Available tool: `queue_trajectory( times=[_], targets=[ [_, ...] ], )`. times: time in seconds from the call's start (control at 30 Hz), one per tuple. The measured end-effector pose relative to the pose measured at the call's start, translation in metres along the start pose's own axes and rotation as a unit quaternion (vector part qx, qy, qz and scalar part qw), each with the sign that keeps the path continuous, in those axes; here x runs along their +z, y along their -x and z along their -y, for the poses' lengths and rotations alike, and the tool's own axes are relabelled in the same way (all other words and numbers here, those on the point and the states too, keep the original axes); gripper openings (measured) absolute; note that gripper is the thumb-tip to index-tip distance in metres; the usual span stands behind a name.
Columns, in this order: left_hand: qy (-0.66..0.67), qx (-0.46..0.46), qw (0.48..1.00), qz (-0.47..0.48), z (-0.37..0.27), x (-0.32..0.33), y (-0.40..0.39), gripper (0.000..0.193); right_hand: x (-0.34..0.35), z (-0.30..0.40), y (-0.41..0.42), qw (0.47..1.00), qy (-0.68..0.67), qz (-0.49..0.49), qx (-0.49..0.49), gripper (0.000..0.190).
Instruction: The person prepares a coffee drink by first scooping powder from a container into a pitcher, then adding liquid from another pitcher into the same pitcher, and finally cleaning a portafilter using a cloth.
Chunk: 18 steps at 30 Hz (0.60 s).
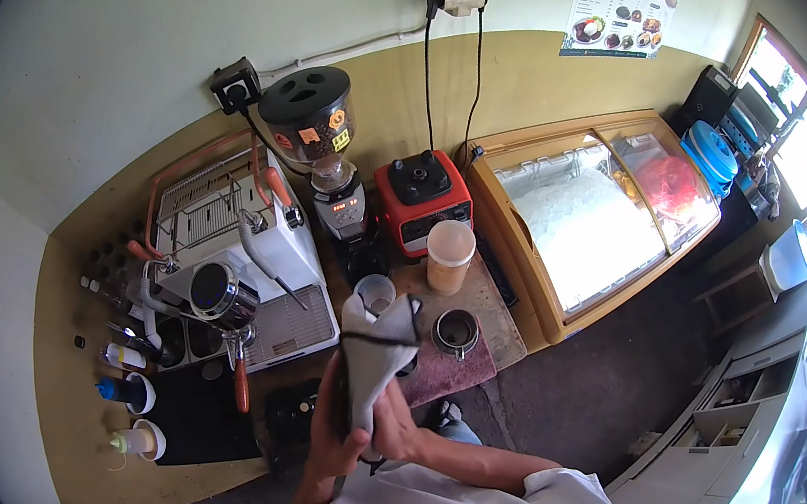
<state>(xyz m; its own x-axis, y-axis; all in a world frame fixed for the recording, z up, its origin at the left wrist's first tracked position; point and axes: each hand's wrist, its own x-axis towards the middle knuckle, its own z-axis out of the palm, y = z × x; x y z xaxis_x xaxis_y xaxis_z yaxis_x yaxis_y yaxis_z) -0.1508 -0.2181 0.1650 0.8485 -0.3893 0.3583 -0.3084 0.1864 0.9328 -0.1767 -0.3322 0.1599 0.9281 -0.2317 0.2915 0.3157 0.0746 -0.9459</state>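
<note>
A folded light-grey cloth (375,369) with dark edging is held upright in front of my body. My left hand (335,436) grips its left side and lower end, thumb across the front. From the right, my right hand (391,426) presses against its lower part; its fingertips are partly hidden by the cloth. Just beyond the cloth stands a clear plastic cup (375,292), partly covered by it. A metal cup (456,332) with a small handle and a dark inside rests on a pinkish towel (460,376). Behind that is a lidded plastic container (448,257) with light-brown contents.
A white espresso machine (297,254) has a wooden-handled portafilter (241,379) projecting forward. Behind stand a coffee grinder (338,199) and red blender base (424,205). A glass-topped freezer (588,222) is at right. Squeeze bottles (135,440) line the left edge near a black mat (201,424).
</note>
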Motion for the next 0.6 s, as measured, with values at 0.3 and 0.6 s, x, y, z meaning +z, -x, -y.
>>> queue_trajectory(
  times=[0.3, 0.6],
  targets=[
    [0.029, -0.186, 0.979, 0.076, -0.023, -0.014, 0.015, 0.031, 0.012, -0.002, -0.016, 0.998, -0.047, -0.047, -0.019, 0.055],
    [0.035, -0.128, 0.988, 0.081, 0.032, -0.044, 0.051, 0.043, 0.040, -0.013, -0.002, 0.999, -0.032, 0.004, -0.021, 0.073]
  ],
)
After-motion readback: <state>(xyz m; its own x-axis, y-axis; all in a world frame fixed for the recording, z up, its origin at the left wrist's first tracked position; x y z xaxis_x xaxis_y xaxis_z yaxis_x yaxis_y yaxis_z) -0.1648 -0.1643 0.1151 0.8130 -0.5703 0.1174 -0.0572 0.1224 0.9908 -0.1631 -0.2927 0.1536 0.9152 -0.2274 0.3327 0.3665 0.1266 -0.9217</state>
